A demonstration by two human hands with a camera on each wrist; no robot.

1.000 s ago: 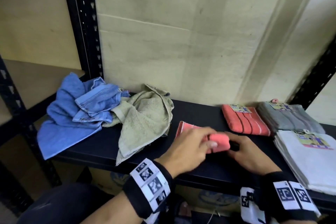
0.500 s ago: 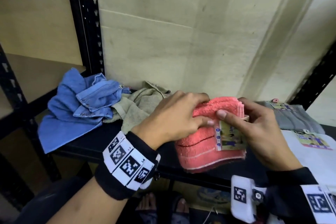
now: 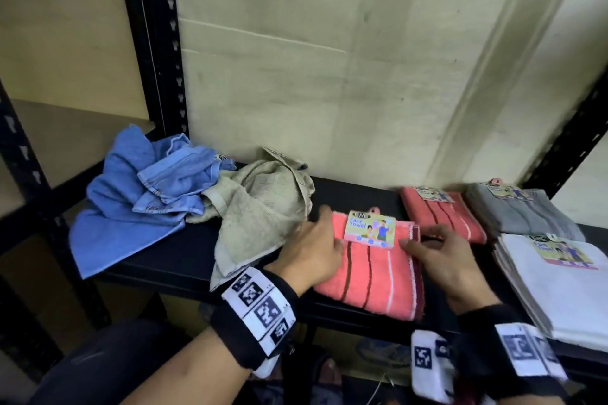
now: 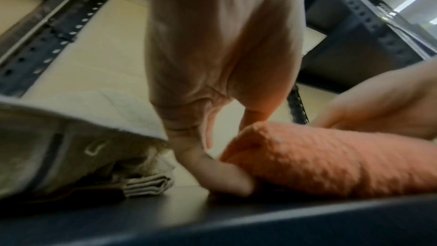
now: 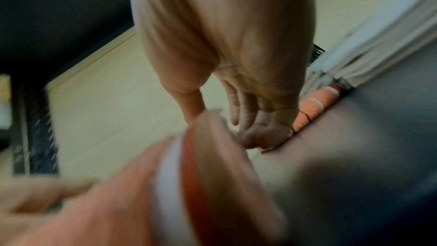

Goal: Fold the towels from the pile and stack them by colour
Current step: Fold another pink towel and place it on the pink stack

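A folded coral towel with dark and white stripes and a paper label lies flat on the black shelf, near its front edge. My left hand holds its left edge; in the left wrist view the thumb is tucked under the coral towel at shelf level. My right hand holds the right edge, thumb on top beside the label, fingers curled down the side. The right wrist view is blurred; it shows the coral towel close up and curled fingers.
The unfolded pile sits to the left: blue towels and a beige towel touching my left hand. To the right stand a folded coral stack, a grey stack and a white stack. A black upright rises at the back left.
Half a second ago both hands held the folded coral towel up in the air. It now lies flat on the shelf, label up, with both hands at its sides.
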